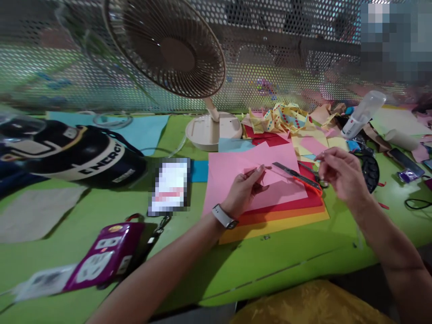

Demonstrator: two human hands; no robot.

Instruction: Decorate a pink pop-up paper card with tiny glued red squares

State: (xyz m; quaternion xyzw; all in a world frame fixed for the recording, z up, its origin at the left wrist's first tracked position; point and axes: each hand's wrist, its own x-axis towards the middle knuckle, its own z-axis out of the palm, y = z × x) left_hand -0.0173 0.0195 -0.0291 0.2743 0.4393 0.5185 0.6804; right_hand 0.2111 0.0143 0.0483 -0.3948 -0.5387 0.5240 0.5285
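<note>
Bottle [101,155] reading ENERGY, left hand [245,189] above pink paper [221,175], right hand [344,173] raised, grips unclear

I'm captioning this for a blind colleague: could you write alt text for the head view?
A person's left hand is over pink paper atop coloured sheets on a green table, the right hand off to the right. Between them lies a dark-and-orange tool; a fan stands behind.

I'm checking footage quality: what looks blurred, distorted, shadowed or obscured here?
Head view: phone screen pixelated, as is the upper-right corner; black bottle looks stretched, probably by the wide lens; right hand slightly soft; dark shadow on the green table beside the purple object.
</note>
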